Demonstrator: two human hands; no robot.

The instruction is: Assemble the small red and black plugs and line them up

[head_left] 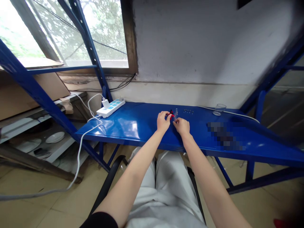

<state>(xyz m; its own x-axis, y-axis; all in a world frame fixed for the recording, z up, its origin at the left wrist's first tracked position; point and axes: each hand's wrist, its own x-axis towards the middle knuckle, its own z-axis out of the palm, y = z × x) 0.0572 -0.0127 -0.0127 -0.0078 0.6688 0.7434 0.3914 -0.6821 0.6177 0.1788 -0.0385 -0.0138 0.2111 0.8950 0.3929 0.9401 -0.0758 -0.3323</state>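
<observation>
While both arms reach fwd over table (pixel 133 123), L hand (pixel 163 122) pinches small red part (pixel 171 116) at fingertips, just above tabletop, mid-table. R hand (pixel 182 126) curled, tips at same part; grip can't tell. Vial (pixel 176 112) just behind. Dark bits (pixel 188 111) right, glass (pixel 218 109) farther right, power strip (pixel 110 107) well left.

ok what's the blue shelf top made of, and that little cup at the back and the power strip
Shelf top: likely painted sheet metal, glossy blue with bright reflections.
Cup: clear and see-through; glass or plastic, cannot tell.
Power strip: smooth white plastic with light blue sockets.
</observation>
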